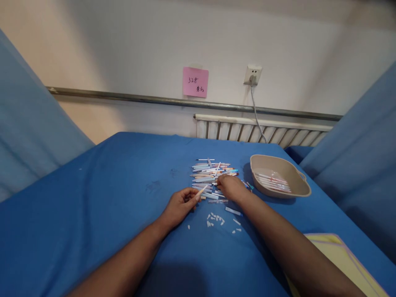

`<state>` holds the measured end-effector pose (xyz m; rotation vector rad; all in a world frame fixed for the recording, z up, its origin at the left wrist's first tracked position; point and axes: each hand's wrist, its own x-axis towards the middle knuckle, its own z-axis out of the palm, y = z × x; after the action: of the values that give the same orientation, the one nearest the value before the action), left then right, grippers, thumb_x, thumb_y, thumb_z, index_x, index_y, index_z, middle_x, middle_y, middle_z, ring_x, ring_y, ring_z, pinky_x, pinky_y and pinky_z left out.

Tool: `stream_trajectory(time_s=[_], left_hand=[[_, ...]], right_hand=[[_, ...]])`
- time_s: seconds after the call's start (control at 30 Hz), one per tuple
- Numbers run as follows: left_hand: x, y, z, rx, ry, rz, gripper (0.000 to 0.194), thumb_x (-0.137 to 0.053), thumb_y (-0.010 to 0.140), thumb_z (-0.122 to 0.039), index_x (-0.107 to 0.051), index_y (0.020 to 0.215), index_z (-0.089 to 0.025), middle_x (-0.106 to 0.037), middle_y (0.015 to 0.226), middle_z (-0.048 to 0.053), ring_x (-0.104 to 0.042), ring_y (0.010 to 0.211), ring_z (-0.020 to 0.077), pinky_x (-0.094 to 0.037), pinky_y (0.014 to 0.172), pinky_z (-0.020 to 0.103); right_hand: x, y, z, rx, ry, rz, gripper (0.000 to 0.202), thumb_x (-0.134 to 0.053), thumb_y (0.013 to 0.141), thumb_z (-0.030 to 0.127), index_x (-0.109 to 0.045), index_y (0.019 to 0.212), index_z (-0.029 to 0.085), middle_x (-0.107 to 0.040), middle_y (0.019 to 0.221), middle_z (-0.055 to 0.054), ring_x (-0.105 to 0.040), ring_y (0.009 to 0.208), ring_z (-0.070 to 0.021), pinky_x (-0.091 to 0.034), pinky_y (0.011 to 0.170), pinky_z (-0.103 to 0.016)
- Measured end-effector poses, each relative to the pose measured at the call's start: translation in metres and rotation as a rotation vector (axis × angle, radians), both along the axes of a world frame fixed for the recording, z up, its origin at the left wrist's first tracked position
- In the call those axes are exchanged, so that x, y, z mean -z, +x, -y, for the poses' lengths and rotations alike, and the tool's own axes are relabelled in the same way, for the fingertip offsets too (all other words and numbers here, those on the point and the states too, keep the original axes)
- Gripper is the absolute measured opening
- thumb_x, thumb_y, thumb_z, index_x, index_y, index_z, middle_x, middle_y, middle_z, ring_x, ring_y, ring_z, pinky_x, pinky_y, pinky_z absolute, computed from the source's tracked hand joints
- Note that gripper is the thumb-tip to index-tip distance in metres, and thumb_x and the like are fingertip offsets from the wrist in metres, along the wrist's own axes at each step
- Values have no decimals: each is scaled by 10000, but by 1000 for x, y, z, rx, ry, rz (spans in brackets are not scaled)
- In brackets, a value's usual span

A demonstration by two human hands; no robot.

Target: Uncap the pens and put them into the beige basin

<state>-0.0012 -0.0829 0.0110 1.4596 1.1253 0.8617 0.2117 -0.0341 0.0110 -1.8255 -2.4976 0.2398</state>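
My left hand (182,205) is closed around a slim, pale pen barrel (202,190) with a tapered end, which points up and to the right. My right hand (231,186) reaches into the right side of a pile of pens and pen parts (202,180); its fingers bend down together, and what they pinch is hidden beneath them. Pastel barrels, white rods and darker pieces make up the pile. In front of it lie small white tips (211,217), loosely scattered. A blue-and-white pen-like piece (234,211) rests below my right wrist.
Right of the pile stands a beige basin (297,193) holding several white-and-red pens (274,182). A yellow cloth or folder (332,247) lies under my right forearm. Blue cloth (117,181) covers the table, with a radiator (235,128) and wall behind. Blue curtains hang at both sides.
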Motion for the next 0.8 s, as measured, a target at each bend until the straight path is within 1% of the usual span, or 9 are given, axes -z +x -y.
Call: stream_trajectory(time_s=[0.27,0.47,0.6,0.7,0.8], left_hand=[[1,-1,-2,-3,-1,4,327,-647,728,-397,-633,908,-124,-638,757,31,-522,566,105,-433,526,217],[2,-2,-2,-5,3,2,316,-648,733,-386,-632,915,-128,-642,761,25,-517,549,95,-428,521,211],[4,-2,-3,-4,7,-3,315,-649,731,-389,-638,908,-128,-640,746,24,-516,535,93,-425,509,209],[4,-2,-3,4,5,-12,325,-651,727,-395,-639,917,-133,-640,744,26,-522,548,102,-433,516,214],[2,-1,-1,26,13,-32,333,-652,729,-397,-644,935,-136,-641,750,31,-525,563,109,-440,531,218]], right_hand=[[2,4,0,20,-2,-72,169,-538,857,261,-640,974,197,-671,1033,-67,-608,949,-188,-393,753,-242],[2,10,0,29,21,-125,187,-482,881,238,-645,938,166,-659,1025,-87,-590,938,-179,-379,770,-239],[-6,13,0,42,60,-172,196,-462,895,225,-641,940,161,-650,1004,-89,-580,929,-174,-373,781,-242],[-16,19,10,52,94,-212,196,-449,906,235,-625,959,166,-643,993,-83,-574,922,-171,-372,781,-246],[-20,28,34,39,81,-242,158,-477,893,252,-621,900,190,-654,914,-44,-584,849,-152,-376,728,-231]])
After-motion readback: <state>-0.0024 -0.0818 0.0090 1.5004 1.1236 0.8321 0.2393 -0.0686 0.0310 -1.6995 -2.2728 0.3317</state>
